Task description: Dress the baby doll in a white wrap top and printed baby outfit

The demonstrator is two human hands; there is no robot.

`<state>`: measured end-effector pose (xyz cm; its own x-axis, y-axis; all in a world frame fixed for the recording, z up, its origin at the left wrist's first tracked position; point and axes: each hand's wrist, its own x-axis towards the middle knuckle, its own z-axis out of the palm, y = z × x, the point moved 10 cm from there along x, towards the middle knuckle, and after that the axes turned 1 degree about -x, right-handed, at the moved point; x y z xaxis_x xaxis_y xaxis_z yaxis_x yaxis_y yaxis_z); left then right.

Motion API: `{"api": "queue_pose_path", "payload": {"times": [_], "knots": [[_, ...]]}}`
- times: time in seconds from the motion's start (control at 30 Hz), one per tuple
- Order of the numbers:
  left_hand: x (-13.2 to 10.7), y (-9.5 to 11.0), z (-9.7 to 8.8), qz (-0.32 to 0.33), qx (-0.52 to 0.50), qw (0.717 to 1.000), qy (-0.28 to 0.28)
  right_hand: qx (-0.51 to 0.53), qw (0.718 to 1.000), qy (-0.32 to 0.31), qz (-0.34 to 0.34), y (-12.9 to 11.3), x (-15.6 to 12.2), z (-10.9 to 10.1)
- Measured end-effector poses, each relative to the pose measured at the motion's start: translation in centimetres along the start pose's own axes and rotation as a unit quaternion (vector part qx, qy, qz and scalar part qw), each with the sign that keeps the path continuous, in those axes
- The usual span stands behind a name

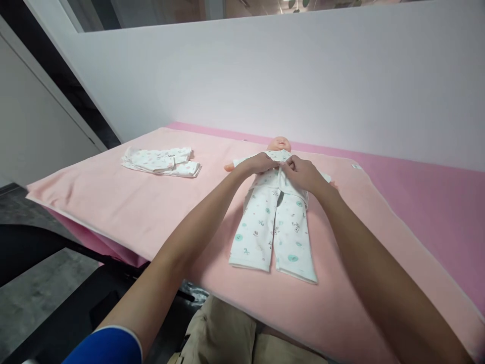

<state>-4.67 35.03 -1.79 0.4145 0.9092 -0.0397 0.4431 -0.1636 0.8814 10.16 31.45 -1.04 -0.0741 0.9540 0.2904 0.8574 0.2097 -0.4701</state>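
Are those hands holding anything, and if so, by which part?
The left hand and right hand seem to pinch the front of the printed top, at chest level on the doll.

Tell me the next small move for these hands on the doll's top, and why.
Probably draw the front edges of the patterned top together at the chest of the doll. The left hand and right hand meet there with pinched fingertips, and a front line runs down below them. The fingers hide any fastener.
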Motion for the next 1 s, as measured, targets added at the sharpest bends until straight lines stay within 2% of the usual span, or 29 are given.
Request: {"api": "queue_pose_path", "payload": {"times": [0.1,0.2,0.37,0.53,0.7,0.8,1.0], "knots": [[0.3,0.2,0.6,0.006,0.053,0.998,-0.026,0.021,1.0,0.001,0.011,1.6,0.4,0.9],[0.3,0.3,0.7,0.025,0.063,0.997,-0.024,0.047,0.999,-0.021,0.016,2.4,0.2,1.3],[0.4,0.1,0.7,0.032,0.072,0.997,-0.025,0.083,0.995,-0.055,-0.001,1.9,-0.2,1.4],[0.0,0.1,0.7,0.013,0.061,0.998,-0.031,0.131,0.989,-0.071,-0.006,1.7,-0.6,1.5],[0.8,-1.1,0.7,-0.011,0.017,1.0,-0.021,0.157,0.984,-0.078,-0.025,1.8,-0.6,1.4],[1.4,-1.4,0.9,0.007,0.011,1.0,-0.023,0.157,0.985,-0.069,-0.021,2.0,-0.4,1.4],[1.4,-0.6,1.0,0.043,0.013,0.999,-0.014,0.18,0.982,-0.061,-0.009,2.6,0.0,1.8]]}}
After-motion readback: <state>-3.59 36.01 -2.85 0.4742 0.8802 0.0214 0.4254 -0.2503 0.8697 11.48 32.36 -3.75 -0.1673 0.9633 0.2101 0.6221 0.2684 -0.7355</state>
